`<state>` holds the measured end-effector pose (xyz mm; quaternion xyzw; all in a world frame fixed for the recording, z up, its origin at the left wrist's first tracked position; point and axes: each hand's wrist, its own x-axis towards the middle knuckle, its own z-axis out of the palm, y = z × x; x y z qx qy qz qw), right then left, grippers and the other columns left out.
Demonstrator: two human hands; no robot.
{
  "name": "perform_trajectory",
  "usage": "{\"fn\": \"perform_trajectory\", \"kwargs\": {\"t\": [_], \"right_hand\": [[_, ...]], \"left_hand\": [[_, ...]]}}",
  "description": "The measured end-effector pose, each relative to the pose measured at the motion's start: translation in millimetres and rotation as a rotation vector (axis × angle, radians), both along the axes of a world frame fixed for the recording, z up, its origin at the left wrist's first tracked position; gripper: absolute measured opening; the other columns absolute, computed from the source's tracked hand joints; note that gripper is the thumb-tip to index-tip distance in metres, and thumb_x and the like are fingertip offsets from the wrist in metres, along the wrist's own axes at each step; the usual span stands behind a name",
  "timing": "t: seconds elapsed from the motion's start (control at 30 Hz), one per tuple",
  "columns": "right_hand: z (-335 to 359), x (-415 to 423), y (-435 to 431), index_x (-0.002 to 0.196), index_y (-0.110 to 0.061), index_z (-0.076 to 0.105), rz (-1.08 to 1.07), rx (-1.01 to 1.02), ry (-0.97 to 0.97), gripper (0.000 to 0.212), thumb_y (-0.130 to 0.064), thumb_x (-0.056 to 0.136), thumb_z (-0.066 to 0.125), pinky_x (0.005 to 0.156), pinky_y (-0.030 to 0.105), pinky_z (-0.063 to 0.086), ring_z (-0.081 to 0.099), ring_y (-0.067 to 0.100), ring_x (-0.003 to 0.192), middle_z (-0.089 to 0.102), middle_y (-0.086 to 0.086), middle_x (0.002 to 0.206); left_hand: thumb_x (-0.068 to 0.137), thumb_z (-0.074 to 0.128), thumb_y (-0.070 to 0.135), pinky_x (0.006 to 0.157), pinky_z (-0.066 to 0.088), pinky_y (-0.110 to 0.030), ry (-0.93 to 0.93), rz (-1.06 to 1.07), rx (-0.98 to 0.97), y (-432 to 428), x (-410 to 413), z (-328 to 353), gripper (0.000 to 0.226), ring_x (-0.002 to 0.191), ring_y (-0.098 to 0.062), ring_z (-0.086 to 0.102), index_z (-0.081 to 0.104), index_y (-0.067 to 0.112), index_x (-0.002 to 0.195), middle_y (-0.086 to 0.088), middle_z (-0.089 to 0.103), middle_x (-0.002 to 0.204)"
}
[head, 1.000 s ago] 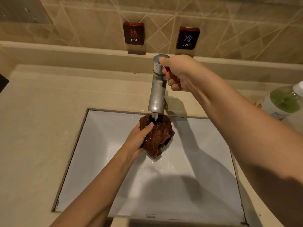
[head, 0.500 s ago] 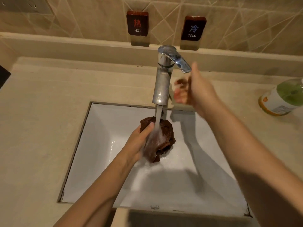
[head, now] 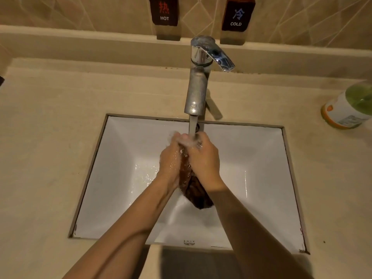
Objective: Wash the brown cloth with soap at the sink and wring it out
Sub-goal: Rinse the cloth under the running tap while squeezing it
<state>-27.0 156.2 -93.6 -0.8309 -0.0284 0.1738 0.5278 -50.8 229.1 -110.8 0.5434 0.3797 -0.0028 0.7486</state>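
The wet brown cloth [head: 198, 193] is bunched between my two hands over the white sink basin [head: 124, 158]. My left hand [head: 170, 160] grips it from the left and my right hand [head: 203, 160] grips it from the right. Only the cloth's lower end hangs out below my palms; the rest is hidden. Water runs from the chrome tap [head: 198, 85] onto my fingertips and the top of the cloth. The tap lever [head: 220, 57] is raised and turned to the right.
A soap bottle [head: 350, 105] with green liquid lies on the beige counter [head: 50, 137] at the right edge. HOT [head: 164, 11] and COLD [head: 237, 14] signs sit on the tiled wall above a ledge. Water splashes on the basin's left slope.
My right hand left the tap lever, came down into the basin and took hold of the cloth beside my left hand. Water started flowing. The camera moved closer.
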Motion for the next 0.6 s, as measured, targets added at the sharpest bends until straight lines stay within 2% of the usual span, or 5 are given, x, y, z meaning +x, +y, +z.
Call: {"fn": "perform_trajectory", "kwargs": {"t": [0.13, 0.33, 0.47, 0.53, 0.6], "right_hand": [[-20, 2, -3, 0.102, -0.027, 0.050, -0.009, -0.041, 0.067, 0.021, -0.045, 0.094, 0.042, 0.082, 0.037, 0.052, 0.063, 0.018, 0.092, 0.063, -0.005, 0.093], [-8, -16, -19, 0.121, -0.025, 0.047, 0.220, 0.024, -0.017, 0.026, -0.031, 0.095, 0.047, 0.090, 0.023, 0.043, 0.049, 0.009, 0.104, 0.046, 0.000, 0.120], [3, -21, 4, 0.102, -0.028, 0.053, 0.084, 0.042, -0.040, 0.022, -0.041, 0.086, 0.060, 0.088, 0.028, 0.049, 0.058, 0.012, 0.098, 0.057, -0.001, 0.108], [8, -9, 11, 0.098, -0.025, 0.057, -0.060, 0.020, -0.038, 0.026, -0.048, 0.085, 0.057, 0.080, 0.029, 0.051, 0.062, 0.012, 0.088, 0.063, -0.003, 0.097], [1, 2, 10, 0.095, -0.021, 0.059, -0.112, -0.005, -0.021, 0.028, -0.047, 0.088, 0.053, 0.077, 0.030, 0.051, 0.064, 0.016, 0.085, 0.065, -0.003, 0.089]], "left_hand": [[0.095, 0.038, 0.050, 0.083, 0.055, -0.043, 0.056, -0.082, 0.229, 5, -6, -1, 0.043, 0.089, -0.026, 0.067, 0.067, 0.019, 0.086, -0.008, 0.072, 0.089], [0.095, 0.038, 0.052, 0.091, 0.051, -0.042, 0.049, -0.180, 0.238, 24, -6, -1, 0.039, 0.097, -0.022, 0.064, 0.063, 0.021, 0.096, -0.004, 0.068, 0.097], [0.095, 0.046, 0.041, 0.075, 0.055, -0.035, 0.012, -0.045, -0.015, 12, -1, 6, 0.043, 0.076, -0.019, 0.067, 0.071, 0.021, 0.066, -0.002, 0.070, 0.071], [0.095, 0.047, 0.040, 0.062, 0.052, -0.029, 0.007, -0.006, -0.086, 3, -1, 11, 0.041, 0.068, -0.016, 0.065, 0.071, 0.019, 0.069, 0.000, 0.069, 0.064], [0.093, 0.051, 0.038, 0.063, 0.051, -0.030, 0.033, -0.040, 0.023, 1, 0, 15, 0.031, 0.072, -0.018, 0.065, 0.069, 0.014, 0.084, -0.002, 0.069, 0.072]]}}
